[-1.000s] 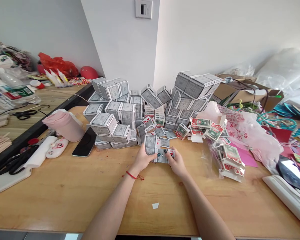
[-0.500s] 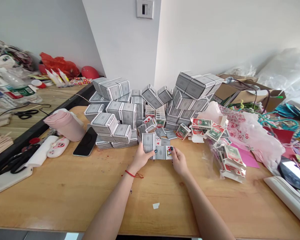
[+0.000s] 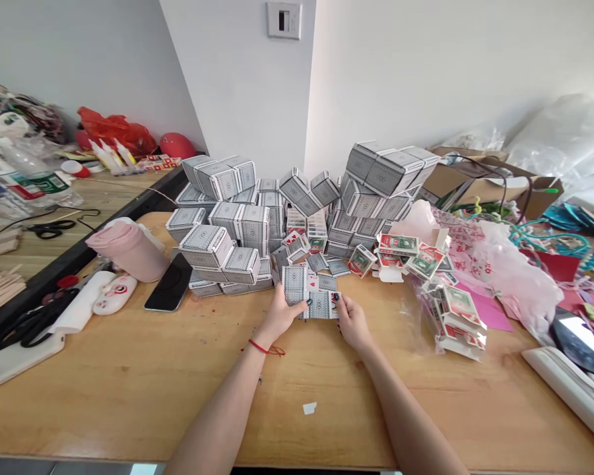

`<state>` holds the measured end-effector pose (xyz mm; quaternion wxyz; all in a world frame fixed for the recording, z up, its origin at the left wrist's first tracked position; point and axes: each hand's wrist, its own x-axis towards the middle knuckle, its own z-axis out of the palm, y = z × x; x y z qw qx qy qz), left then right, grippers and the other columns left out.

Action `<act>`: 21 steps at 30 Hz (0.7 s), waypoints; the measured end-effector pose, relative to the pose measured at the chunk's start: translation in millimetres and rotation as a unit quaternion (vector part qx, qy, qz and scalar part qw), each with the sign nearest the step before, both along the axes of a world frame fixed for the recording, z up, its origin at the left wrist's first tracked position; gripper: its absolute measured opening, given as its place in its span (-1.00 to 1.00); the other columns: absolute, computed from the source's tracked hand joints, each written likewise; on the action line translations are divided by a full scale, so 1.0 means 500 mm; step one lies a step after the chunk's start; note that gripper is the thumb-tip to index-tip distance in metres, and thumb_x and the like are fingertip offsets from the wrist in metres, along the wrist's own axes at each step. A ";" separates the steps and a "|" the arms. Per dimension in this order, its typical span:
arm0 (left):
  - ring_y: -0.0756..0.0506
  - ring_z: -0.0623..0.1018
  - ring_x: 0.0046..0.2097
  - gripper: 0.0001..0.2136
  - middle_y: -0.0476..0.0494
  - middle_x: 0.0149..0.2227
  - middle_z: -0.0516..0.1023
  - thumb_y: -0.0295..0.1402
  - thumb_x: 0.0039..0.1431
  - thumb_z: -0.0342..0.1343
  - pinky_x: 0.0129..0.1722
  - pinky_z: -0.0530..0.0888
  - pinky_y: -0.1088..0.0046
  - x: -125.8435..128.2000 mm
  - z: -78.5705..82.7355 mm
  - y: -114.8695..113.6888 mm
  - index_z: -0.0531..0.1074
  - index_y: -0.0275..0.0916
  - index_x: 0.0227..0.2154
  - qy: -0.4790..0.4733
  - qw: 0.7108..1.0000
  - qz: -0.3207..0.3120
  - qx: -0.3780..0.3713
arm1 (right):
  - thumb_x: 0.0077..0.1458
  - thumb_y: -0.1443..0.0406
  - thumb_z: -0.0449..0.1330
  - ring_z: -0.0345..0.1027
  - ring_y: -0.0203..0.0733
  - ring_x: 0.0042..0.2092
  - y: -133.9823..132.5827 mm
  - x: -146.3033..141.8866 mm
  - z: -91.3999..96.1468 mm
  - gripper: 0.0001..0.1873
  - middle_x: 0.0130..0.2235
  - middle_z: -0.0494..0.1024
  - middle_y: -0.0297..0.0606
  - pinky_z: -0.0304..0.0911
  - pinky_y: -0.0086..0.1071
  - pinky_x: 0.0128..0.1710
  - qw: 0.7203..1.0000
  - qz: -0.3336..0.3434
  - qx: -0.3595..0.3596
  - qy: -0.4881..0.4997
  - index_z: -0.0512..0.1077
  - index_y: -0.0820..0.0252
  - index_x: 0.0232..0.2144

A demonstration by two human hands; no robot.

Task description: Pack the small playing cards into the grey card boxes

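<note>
Playing cards [image 3: 294, 284] with grey patterned backs are in my left hand [image 3: 280, 310], its thumb pressed on their front. One card stands upright, and another card [image 3: 319, 304] lies crosswise below it. Closed on the right end of the crosswise card is my right hand [image 3: 351, 321], where a strip of a printed card face shows. Just behind them are a heart card [image 3: 313, 281] and loose cards [image 3: 317, 262] on the table. Grey blocks folded from cards [image 3: 241, 265] are stacked behind my left hand.
More card blocks [image 3: 391, 173] rise at the back right. Opened card boxes [image 3: 459, 310] and a pink-white plastic bag [image 3: 495, 264] lie to the right. At left are a phone [image 3: 169, 282], a pink cup [image 3: 129, 249] and scissors [image 3: 39, 310]. A paper scrap [image 3: 309, 408] lies in front.
My right hand has moved slightly left, and less of the printed card face shows at the crosswise card's right end. My left hand holds its place.
</note>
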<state>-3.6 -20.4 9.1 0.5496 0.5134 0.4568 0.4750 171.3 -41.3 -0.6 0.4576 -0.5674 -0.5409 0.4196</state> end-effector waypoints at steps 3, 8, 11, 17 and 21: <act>-0.14 0.38 -0.01 -0.49 -0.17 -0.04 0.36 -0.39 -0.12 0.16 0.01 0.30 0.23 0.001 0.002 -0.002 0.12 -0.22 -0.06 0.002 1.000 0.002 0.002 | -0.03 -0.12 -0.07 0.03 -0.34 -0.64 0.001 0.000 -0.002 -0.51 -0.67 0.23 -0.38 -0.05 -0.48 -0.70 1.000 0.009 0.001 0.020 0.22 0.17 -0.59; -0.13 0.38 -0.01 -0.48 -0.17 -0.03 0.36 -0.41 -0.13 0.17 0.01 0.30 0.25 0.002 0.000 -0.003 0.12 -0.21 -0.07 -0.003 1.000 0.004 0.002 | -0.03 -0.12 -0.07 -0.08 -0.41 -0.69 0.001 0.000 -0.001 -0.50 -0.72 0.11 -0.46 -0.13 -0.49 -0.72 0.998 0.036 -0.026 0.044 0.18 0.18 -0.63; -0.12 0.38 -0.01 -0.48 -0.17 -0.03 0.36 -0.41 -0.13 0.16 0.00 0.31 0.27 0.002 -0.003 -0.002 0.11 -0.21 -0.06 -0.008 1.000 -0.002 0.000 | -0.05 -0.14 -0.06 -0.11 -0.42 -0.71 0.002 -0.001 0.000 -0.48 -0.75 0.08 -0.48 -0.18 -0.49 -0.74 0.997 0.041 -0.038 0.048 0.17 0.18 -0.64; -0.12 0.38 -0.01 -0.48 -0.18 -0.03 0.36 -0.41 -0.12 0.17 0.00 0.31 0.28 0.002 -0.006 -0.002 0.12 -0.22 -0.06 -0.008 1.000 0.000 0.010 | -0.06 -0.14 -0.04 -0.12 -0.44 -0.76 0.001 -0.003 -0.001 -0.48 -0.80 0.08 -0.49 -0.21 -0.50 -0.77 0.996 0.041 -0.053 0.055 0.13 0.16 -0.68; -0.12 0.41 -0.05 -0.47 -0.16 -0.07 0.39 -0.42 -0.14 0.18 -0.03 0.32 0.27 0.004 -0.009 -0.002 0.13 -0.22 -0.07 0.005 1.000 0.013 0.020 | 0.01 -0.10 -0.09 -0.06 -0.41 -0.81 -0.005 -0.003 0.006 -0.48 -0.85 0.14 -0.46 -0.15 -0.51 -0.81 0.995 0.061 -0.068 0.047 0.13 0.16 -0.70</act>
